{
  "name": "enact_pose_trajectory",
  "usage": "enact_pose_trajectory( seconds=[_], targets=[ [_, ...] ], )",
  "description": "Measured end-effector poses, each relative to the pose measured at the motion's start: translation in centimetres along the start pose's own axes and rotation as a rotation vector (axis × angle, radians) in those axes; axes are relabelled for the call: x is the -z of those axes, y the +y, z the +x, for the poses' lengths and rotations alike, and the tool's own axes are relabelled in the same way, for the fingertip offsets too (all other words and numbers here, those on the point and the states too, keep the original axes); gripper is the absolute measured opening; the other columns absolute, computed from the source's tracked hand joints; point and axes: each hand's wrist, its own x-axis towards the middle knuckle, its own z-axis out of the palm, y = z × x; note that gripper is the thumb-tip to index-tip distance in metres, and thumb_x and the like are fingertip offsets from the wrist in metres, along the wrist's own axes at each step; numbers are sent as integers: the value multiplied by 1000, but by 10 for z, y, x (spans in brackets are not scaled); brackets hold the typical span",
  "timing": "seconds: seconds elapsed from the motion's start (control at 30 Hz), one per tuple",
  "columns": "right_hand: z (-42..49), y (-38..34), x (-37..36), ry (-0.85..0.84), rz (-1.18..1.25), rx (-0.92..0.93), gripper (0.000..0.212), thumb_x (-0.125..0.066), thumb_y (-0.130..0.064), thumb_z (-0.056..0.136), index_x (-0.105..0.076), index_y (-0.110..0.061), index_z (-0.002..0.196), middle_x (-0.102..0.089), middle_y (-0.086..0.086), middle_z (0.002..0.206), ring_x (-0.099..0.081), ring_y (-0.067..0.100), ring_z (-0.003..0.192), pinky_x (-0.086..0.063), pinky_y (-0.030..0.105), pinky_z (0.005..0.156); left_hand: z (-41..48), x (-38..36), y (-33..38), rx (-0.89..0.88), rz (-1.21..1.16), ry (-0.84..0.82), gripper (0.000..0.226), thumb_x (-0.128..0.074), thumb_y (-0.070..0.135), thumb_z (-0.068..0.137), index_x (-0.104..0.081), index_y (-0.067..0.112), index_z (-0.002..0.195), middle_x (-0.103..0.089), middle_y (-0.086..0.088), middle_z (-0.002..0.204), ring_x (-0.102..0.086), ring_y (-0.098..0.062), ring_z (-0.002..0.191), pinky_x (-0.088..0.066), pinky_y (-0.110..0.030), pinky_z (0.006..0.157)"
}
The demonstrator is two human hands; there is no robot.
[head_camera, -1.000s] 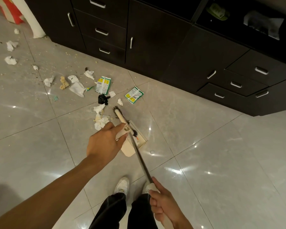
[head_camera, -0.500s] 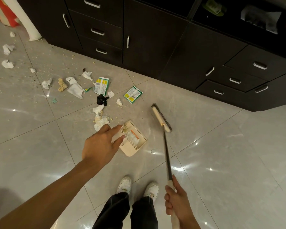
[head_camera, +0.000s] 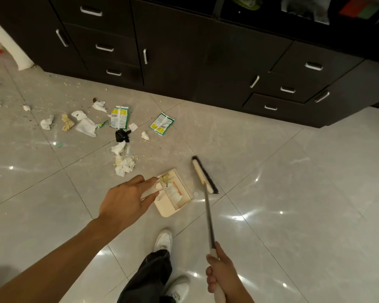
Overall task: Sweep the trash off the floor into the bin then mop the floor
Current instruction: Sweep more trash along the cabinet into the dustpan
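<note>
Your left hand (head_camera: 127,202) grips dustpan (head_camera: 165,212) by handle, fingers wrapped round it. Pan down at floor (head_camera: 293,193), ahead of your shoes (head_camera: 163,239), white tissue and crumbs inside. Your right hand (head_camera: 220,273) closed round top of broom (head_camera: 204,174) handle. Broom head just right of pan, not touching. Loose trash beyond pan toward dark cabinets (head_camera: 173,62): crumpled tissues (head_camera: 125,165), two green packets (head_camera: 118,117), black scrap (head_camera: 122,135).

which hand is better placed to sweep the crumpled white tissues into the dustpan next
Right: the right hand grips the long-handled black-bristled broom, its head beside the beige plastic dustpan, whose handle the left hand holds.
</note>
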Motion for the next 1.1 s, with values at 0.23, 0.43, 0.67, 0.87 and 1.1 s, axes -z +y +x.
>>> enact_pose_trajectory(
  seconds=[0.23,0.43,0.67,0.87,1.1],
  targets=[
    [-38,41,30,-152,81,-3,56,-57,-12,101,-45,-36,150,-50,7,60,-36,15,41,-30,17,38,-7,-21,66,25,-56,0,42,-60,46,99,-62,31,139,-65,6,112,-70,-26,89,-52,-35,65],
    [-63,85,74,-136,130,109,54,-55,-12,103,-45,-36,150,-47,6,56,-35,16,40,-30,18,39,-40,-23,70,119,-35,29,44,-57,48,99,-62,30,139,-66,-2,122,-68,-32,100,-54,-43,74],
    [-46,104,120,18,101,224,60,-55,-10,103,-38,-36,154,-45,7,58,-38,14,40,-34,21,37,-92,-7,56,151,23,115,44,-56,52,97,-63,31,135,-64,-1,104,-68,-32,86,-47,-36,64],
    [-19,104,128,40,84,207,56,-57,-11,102,-42,-28,153,-45,9,65,-41,14,43,-38,23,38,-136,7,29,221,36,114,42,-61,50,96,-64,34,134,-61,5,96,-68,-30,81,-47,-34,62],
    [-18,130,69,-77,-26,115,66,-55,-9,102,-31,-34,158,-45,9,63,-42,14,44,-39,23,40,-148,1,4,256,31,108,42,-54,55,96,-63,35,132,-52,11,89,-63,-24,73,-43,-30,59]
  ],
)
